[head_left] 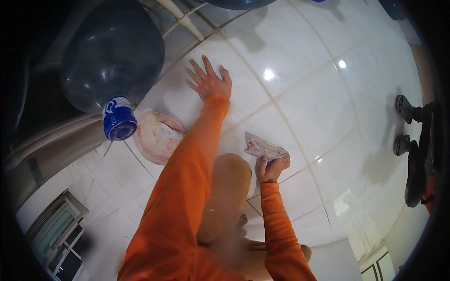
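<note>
My left hand (209, 80) lies on the white tiles (300, 117) with its fingers spread and nothing in it. My right hand (274, 167) is closed round the lower edge of a flat, roughly triangular piece (265, 147), smeared with whitish and pinkish stuff. Whether it is a folded cloth or a scraper I cannot make out. Left of my left forearm is a round pinkish tub (138, 143), its inside coated with pale stuff, with a white scrap in it. My forearm partly covers its right side.
A big translucent bluish water jug (115, 51) with a blue cap (119, 119) looms at the upper left. White pipes (180, 18) run along the top. Another person's dark shoes (404, 108) and legs show at the right edge. My bent knee (232, 180) is between my forearms.
</note>
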Available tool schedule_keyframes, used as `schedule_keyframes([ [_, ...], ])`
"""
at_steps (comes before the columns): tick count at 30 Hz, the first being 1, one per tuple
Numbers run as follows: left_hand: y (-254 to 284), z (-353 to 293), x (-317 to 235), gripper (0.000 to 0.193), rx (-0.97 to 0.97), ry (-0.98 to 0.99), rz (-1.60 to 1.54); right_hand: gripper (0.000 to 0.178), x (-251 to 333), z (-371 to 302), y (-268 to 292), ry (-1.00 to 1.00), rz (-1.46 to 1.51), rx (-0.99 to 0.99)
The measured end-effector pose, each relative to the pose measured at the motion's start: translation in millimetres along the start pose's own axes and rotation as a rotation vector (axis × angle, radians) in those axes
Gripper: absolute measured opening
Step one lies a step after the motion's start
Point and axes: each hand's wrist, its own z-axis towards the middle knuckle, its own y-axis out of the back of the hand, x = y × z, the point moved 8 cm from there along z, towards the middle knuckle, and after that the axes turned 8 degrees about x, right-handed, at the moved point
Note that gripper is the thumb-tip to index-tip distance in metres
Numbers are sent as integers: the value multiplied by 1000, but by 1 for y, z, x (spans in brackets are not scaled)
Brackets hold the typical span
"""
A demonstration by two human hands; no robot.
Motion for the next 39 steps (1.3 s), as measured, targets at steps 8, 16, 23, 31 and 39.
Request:
schedule_keyframes([
  [8, -2, 0, -1, 69, -32, -21, 0, 48, -4, -6, -12, -46, -103, -13],
  [16, -9, 3, 2, 70, -11, -13, 64, 47, -4, 5, -6, -36, -79, -24],
  [23, -14, 5, 0, 72, -4, -44, 131, 48, -7, 4, -7, -95, -113, -13],
  [31, -12, -1, 0, 76, 38, -59, 154, 51, -19, -3, -13, -97, -209, 8],
  [39, -8, -1, -10, 72, 83, -123, -9, 52, -20, -2, -14, -107, -261, 21],
])
